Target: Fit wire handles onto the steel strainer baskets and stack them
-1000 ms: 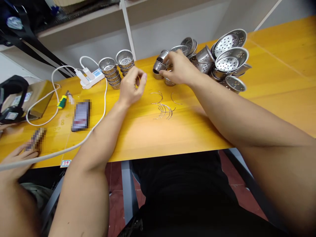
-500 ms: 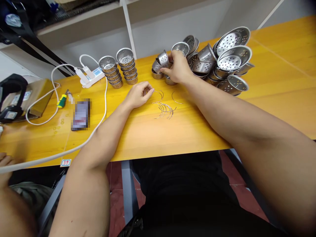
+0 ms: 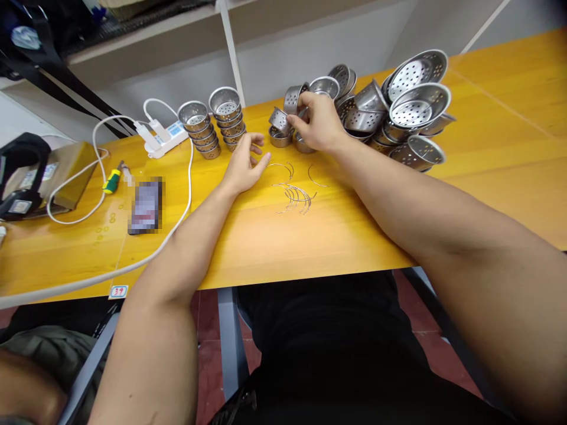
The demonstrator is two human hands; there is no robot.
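Note:
My right hand is at the left side of a heap of perforated steel strainer cups, its fingers closed on a small strainer cup. Just under its thumb, another small cup leans over a shallow cup on the table; whether the thumb touches it is hard to tell. My left hand is open, holding nothing, its fingers apart in front of the right-hand stack of cups. Between my forearms lie several thin curved wires.
Larger strainer cups are piled on the right. Another cup stack stands beside a white power strip. A white cable crosses my left forearm. A phone, a screwdriver and a headset lie left. A person's leg shows lower left.
The small cup at my right fingers has turned and risen, and the one below it has shifted left. My left hand has opened and moved slightly left. A neighbour's hand has left the lower left.

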